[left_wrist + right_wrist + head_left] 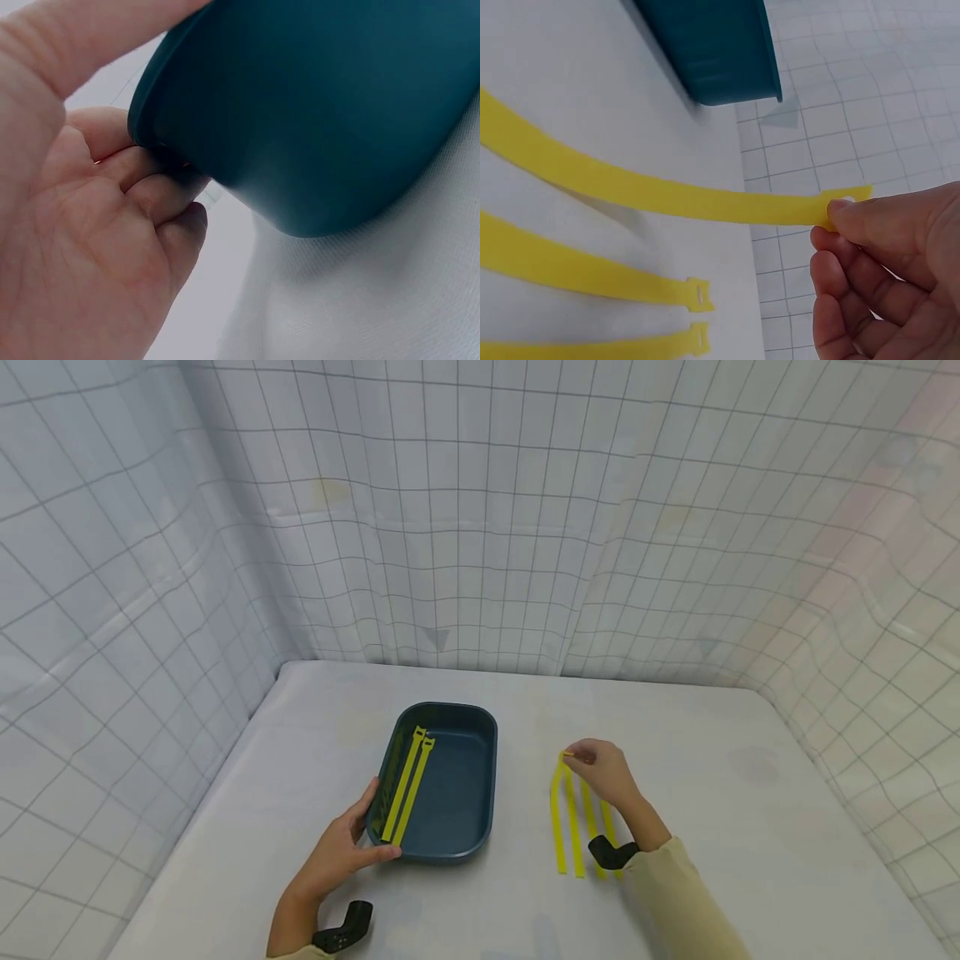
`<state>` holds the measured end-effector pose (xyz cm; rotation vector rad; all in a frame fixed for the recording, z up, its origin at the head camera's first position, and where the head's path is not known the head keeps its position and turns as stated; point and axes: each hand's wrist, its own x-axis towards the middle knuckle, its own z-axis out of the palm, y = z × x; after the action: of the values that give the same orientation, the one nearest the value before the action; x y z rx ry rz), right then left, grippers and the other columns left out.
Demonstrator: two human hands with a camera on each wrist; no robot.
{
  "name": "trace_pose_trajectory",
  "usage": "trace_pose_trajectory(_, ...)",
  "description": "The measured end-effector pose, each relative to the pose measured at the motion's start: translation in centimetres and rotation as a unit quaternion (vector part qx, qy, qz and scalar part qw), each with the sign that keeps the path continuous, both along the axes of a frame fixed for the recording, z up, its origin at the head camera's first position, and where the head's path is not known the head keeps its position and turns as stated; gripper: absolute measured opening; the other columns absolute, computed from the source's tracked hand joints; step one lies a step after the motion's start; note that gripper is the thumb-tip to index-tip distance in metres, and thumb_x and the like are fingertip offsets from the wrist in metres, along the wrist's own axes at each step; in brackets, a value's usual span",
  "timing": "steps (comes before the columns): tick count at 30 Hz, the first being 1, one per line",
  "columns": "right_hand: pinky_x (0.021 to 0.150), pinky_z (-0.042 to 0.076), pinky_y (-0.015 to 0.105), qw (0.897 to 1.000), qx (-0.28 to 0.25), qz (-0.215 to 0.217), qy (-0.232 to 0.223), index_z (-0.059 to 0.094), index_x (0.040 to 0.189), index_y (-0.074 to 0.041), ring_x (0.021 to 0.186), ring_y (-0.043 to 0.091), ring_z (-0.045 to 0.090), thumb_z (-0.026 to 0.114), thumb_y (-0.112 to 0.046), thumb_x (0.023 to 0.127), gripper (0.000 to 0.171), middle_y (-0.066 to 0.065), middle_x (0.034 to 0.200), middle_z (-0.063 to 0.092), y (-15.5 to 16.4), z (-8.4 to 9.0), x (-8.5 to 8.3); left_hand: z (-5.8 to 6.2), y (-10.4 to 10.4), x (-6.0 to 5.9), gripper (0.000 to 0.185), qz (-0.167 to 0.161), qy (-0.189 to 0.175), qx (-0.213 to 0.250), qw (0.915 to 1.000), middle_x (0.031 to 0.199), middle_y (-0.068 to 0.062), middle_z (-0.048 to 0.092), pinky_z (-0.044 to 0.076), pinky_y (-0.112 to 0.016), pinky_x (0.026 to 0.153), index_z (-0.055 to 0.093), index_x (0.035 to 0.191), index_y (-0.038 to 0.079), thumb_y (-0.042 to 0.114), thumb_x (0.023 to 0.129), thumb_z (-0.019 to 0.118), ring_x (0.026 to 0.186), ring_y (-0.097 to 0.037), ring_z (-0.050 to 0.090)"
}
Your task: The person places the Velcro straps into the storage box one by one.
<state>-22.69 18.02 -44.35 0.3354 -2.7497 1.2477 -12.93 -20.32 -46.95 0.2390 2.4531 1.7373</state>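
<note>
A dark teal tray stands on the table, its long side running away from me. My left hand grips its near left corner, thumb at the near rim and fingers along the left side. Two yellow cable straps with slotted heads lie side by side along the tray's left side. To the right of the tray, my right hand pinches another yellow strap near its slotted head. That strap's head is lifted and its tail hangs down toward the table. More yellow straps lie beside it, partly behind the right hand and wrist.
White cloth covers the table. A white curtain with a dark grid hangs behind it and along both sides. Black wrist mounts sit on both forearms, close above the table.
</note>
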Motion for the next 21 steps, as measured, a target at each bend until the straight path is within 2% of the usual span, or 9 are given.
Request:
trace_pose_trajectory(10,0.072,0.052,0.04,1.0,-0.007,0.002,0.02,0.069,0.093,-0.003,0.08,0.022,0.063,0.067,-0.013,0.085,0.013,0.005,0.087,0.067,0.6,1.4,1.3,0.0,0.0,0.0,0.101,0.003,-0.007,0.003,1.0,0.151,-0.014,0.012,0.02,-0.046,0.105,0.014,0.148,0.008,0.017,0.072,0.08,0.135,-0.033,0.015)
trace_pose_trajectory(21,0.072,0.052,0.039,0.999,-0.004,0.011,0.039,0.068,0.093,-0.004,0.081,0.021,0.062,0.067,-0.012,0.084,0.012,0.003,0.087,0.067,1.2,1.6,2.6,-0.2,0.0,-0.1,0.1,-0.003,-0.003,0.007,1.0,0.151,-0.013,0.011,0.019,-0.046,0.105,0.012,0.147,0.006,0.016,0.073,0.078,0.135,-0.032,0.016)
